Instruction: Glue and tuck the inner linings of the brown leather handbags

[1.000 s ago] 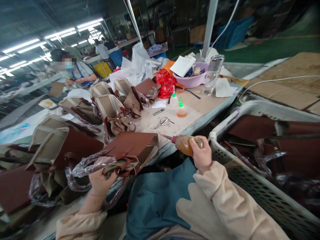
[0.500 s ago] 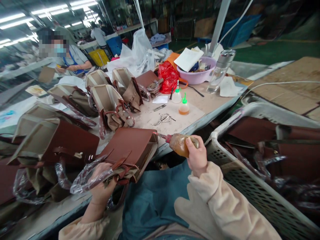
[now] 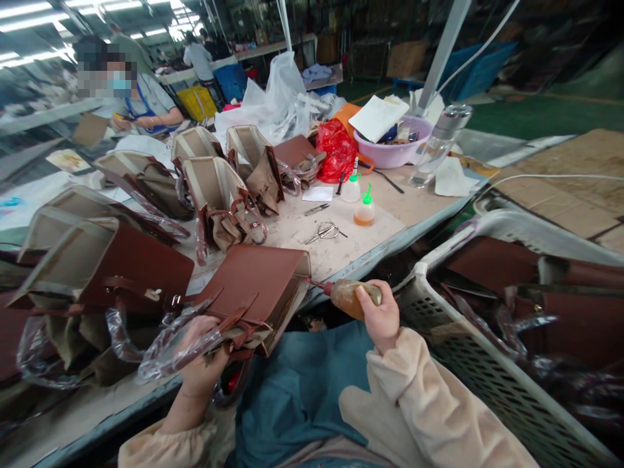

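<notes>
Glue work on a brown handbag (image 3: pixel 256 289) is what's shown here, and it looks to be somewhere mid-step. The bag is lying at the near edge of the surface (image 3: pixel 341 247), half hanging over toward the lap, and its plastic-wrapped handles are gripped in the left hand (image 3: pixel 202 364), fingers curled tight around them. A squeeze bottle of amber glue (image 3: pixel 348 297) is held in the right hand (image 3: pixel 383 315), fingers closed round its body, with the red nozzle aimed at the bag's open side panel, right at or just touching the edge. Whether any glue has been laid down yet can't be told from this angle.

As for progress: several similar bags (image 3: pixel 221 201) are stood up further back on the surface, flaps open, so those may already be dealt with, though that's only a guess. A white basket (image 3: pixel 439 312) on the right is stuffed with more brown pieces, so plenty is probably left to be done.

Scissors (image 3: pixel 325 231), a small orange bottle with a green cap (image 3: pixel 364 211) and a pink basin (image 3: pixel 392 153) are sat behind. Another person (image 3: pixel 146 107) is seated at the far end.
</notes>
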### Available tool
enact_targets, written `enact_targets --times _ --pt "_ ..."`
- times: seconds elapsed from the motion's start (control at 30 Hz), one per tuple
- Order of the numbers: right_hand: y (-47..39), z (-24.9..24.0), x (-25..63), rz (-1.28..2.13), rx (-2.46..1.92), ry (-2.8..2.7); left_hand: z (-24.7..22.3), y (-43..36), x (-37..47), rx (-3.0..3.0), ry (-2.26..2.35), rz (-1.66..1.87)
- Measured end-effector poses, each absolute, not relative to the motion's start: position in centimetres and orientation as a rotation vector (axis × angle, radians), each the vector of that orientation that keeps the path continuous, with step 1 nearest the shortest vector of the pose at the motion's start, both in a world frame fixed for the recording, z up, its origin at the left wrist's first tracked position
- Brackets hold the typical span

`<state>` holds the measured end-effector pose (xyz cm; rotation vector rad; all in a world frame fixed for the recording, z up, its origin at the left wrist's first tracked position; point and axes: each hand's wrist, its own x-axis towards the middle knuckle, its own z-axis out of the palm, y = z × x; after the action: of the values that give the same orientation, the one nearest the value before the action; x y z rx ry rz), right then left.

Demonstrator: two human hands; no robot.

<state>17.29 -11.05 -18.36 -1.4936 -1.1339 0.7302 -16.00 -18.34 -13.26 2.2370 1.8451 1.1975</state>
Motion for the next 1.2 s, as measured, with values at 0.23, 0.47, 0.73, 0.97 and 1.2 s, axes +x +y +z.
enact_targets --times 0.23,0.47,0.73,0.97,1.2 --pt "-10.3 -16.3 17.0 0.546 -1.419 -1.594 -12.8 -18.2 -15.6 2.278 1.847 1.176" --pt "-9.8 -15.4 17.2 0.814 -1.401 -1.636 -12.4 -17.8 -15.0 2.351 1.836 1.141" --pt "-8.4 -17.1 18.9 0.64 -1.5 -1.459 -9.3 -15.3 -14.3 2.582 1.746 0.843" --pt "-9.3 -16.6 19.1 0.68 -1.455 -1.373 -7.0 -11.4 -14.4 2.945 1.407 0.624" --pt "-8.9 -17.7 18.4 0.726 -1.458 -1.373 -4.0 -8.8 -12.2 2.775 1.58 0.027"
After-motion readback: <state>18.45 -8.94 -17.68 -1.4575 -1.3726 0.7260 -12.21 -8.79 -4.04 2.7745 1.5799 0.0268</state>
